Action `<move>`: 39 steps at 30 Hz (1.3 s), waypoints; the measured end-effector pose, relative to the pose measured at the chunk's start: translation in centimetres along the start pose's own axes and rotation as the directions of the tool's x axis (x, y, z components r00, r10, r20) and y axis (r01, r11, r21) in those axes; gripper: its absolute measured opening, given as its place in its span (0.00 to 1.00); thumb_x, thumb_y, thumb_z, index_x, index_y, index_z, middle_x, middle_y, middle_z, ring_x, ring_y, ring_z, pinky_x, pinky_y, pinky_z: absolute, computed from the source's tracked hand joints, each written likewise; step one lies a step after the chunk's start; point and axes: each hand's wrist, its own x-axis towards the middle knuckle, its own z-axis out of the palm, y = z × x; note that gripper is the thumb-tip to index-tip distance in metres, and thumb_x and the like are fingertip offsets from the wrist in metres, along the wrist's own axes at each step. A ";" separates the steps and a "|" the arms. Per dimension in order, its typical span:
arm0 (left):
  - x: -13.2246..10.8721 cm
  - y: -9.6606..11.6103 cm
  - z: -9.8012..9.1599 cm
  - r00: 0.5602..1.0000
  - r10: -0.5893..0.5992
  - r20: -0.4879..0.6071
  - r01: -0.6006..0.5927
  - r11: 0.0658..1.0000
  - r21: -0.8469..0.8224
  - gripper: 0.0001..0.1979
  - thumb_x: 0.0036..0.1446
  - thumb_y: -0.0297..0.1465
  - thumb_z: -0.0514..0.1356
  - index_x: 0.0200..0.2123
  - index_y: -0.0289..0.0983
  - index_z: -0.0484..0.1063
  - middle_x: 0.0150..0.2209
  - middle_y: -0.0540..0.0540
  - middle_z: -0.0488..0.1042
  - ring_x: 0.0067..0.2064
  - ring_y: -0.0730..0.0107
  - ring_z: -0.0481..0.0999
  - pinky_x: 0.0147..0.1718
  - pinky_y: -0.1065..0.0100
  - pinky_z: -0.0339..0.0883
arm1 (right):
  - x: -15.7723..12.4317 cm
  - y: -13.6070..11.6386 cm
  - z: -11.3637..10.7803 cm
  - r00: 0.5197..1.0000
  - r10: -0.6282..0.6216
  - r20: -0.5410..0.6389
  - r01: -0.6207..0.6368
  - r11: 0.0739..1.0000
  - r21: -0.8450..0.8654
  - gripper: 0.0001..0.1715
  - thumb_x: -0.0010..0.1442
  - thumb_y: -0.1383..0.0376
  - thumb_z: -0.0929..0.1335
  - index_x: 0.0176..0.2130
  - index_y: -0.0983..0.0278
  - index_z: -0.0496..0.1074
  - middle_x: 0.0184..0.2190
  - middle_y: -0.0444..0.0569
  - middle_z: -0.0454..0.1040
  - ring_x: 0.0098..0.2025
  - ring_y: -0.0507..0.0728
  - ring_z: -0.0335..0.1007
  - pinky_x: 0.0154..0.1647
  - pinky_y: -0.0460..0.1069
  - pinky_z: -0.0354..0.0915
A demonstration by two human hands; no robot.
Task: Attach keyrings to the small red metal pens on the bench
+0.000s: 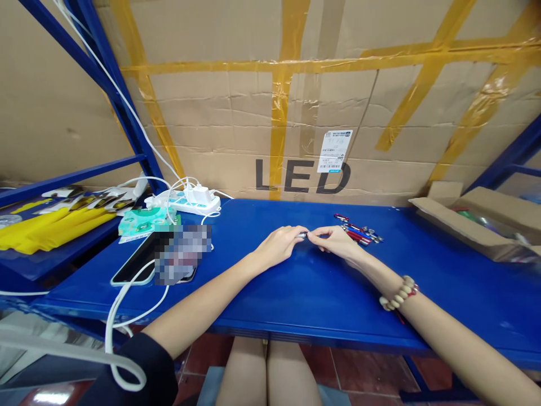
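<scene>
On my feed, both hands meet near the centre of the frame, just above the blue metal table [270, 301]. I have the left hand [276, 246] with its fingers closed around a small dark-and-silver piece [302, 234]; the right hand [333, 239] pinches the piece's right end between thumb and fingers. I can't make out finer detail on it. Just beyond the right hand lies a loose pile of small red, blue and silver pieces [362, 233]. A beaded bracelet [398, 294] circles the right wrist. At centre left I see a smartphone [134, 266], a teal tissue pack [137, 221] and a white power strip [214, 206]. An open cardboard box [460, 228] sits at the right edge, and a large carton marked "LED" [236, 135] fills the top.
</scene>
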 end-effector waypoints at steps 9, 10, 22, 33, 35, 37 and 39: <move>0.4 -0.1 0.7 0.986 -0.163 -0.033 0.159 0.980 -0.116 0.10 0.62 0.29 0.47 0.42 0.37 0.66 0.38 0.44 0.74 0.39 0.66 0.73 0.40 0.67 0.65 | 0.7 0.6 -0.1 0.937 -0.311 -0.163 0.287 0.946 -0.153 0.26 0.44 0.46 0.71 0.29 0.66 0.77 0.26 0.49 0.74 0.19 0.49 0.60 0.21 0.47 0.59; 0.4 0.0 0.7 0.982 -0.184 -0.030 0.178 0.973 -0.146 0.10 0.62 0.30 0.47 0.41 0.37 0.66 0.35 0.46 0.74 0.37 0.67 0.73 0.38 0.68 0.65 | 0.7 0.6 -0.3 0.899 -0.401 -0.178 0.363 0.907 -0.212 0.25 0.46 0.47 0.71 0.30 0.66 0.77 0.28 0.49 0.74 0.20 0.49 0.61 0.22 0.47 0.60; 0.1 -0.1 0.5 0.987 -0.147 0.066 0.161 0.914 -0.372 0.08 0.61 0.32 0.48 0.35 0.37 0.64 0.28 0.51 0.72 0.32 0.74 0.71 0.33 0.73 0.62 | 0.0 0.4 -1.7 0.618 -0.780 0.098 0.658 0.445 -0.607 0.16 0.60 0.57 0.65 0.30 0.61 0.78 0.31 0.46 0.73 0.29 0.49 0.69 0.28 0.44 0.60; -0.1 0.1 0.1 0.986 -0.129 0.109 0.162 0.910 -0.381 0.05 0.61 0.32 0.49 0.34 0.37 0.61 0.31 0.49 0.73 0.34 0.72 0.73 0.34 0.72 0.63 | 0.0 0.7 -1.3 0.712 -0.699 0.070 0.629 0.590 -0.506 0.16 0.58 0.55 0.66 0.28 0.62 0.77 0.30 0.46 0.74 0.30 0.51 0.69 0.30 0.44 0.61; -0.1 0.1 0.0 0.988 -0.118 0.102 0.147 0.922 -0.359 0.05 0.61 0.31 0.49 0.33 0.38 0.60 0.32 0.49 0.73 0.34 0.72 0.73 0.33 0.72 0.63 | 0.0 0.7 -1.1 0.754 -0.655 0.044 0.596 0.654 -0.466 0.15 0.56 0.55 0.67 0.27 0.62 0.77 0.30 0.47 0.74 0.31 0.51 0.69 0.30 0.45 0.61; -0.2 0.2 -0.2 0.991 -0.103 0.088 0.127 0.935 -0.330 0.04 0.61 0.30 0.49 0.33 0.38 0.60 0.35 0.48 0.73 0.36 0.71 0.74 0.34 0.72 0.64 | 0.0 0.5 -0.9 0.809 -0.588 0.009 0.533 0.726 -0.434 0.14 0.55 0.56 0.68 0.27 0.62 0.76 0.30 0.47 0.75 0.30 0.52 0.69 0.29 0.45 0.61; -0.2 0.3 -0.3 0.994 -0.085 0.063 0.099 0.954 -0.282 0.04 0.61 0.29 0.48 0.33 0.38 0.59 0.38 0.47 0.74 0.39 0.69 0.74 0.36 0.70 0.65 | -0.1 0.2 -0.6 0.887 -0.461 -0.031 0.414 0.823 -0.390 0.15 0.54 0.56 0.68 0.27 0.64 0.76 0.27 0.47 0.75 0.26 0.51 0.67 0.27 0.46 0.60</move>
